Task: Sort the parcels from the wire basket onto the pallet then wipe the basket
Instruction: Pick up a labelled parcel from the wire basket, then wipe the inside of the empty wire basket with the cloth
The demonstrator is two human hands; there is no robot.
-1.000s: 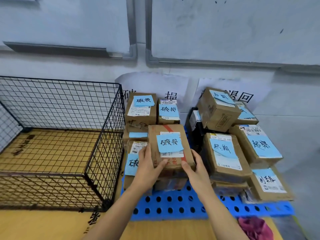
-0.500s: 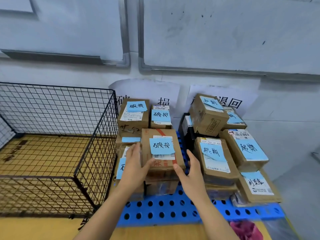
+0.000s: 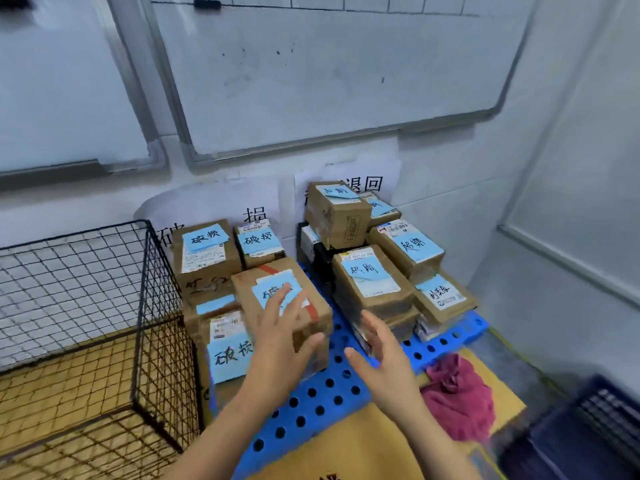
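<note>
Brown cardboard parcel (image 3: 247,294) atop the left stack on the blue pallet (image 3: 329,393), just right of the wire basket (image 3: 149,306). Lies flat, pointing its long axis away toward the wall, near end swung slightly right. Carries a blue note (image 3: 266,289) with handwriting and a red tape strip on top. Over it, the left hand (image 3: 277,327), fingers straight and spread, grasping nothing; hides half the writing. Just beside, apart from the parcel, the right hand (image 3: 377,348), fingers released and straight. Blurred throughout; box underneath mostly covered.
</note>
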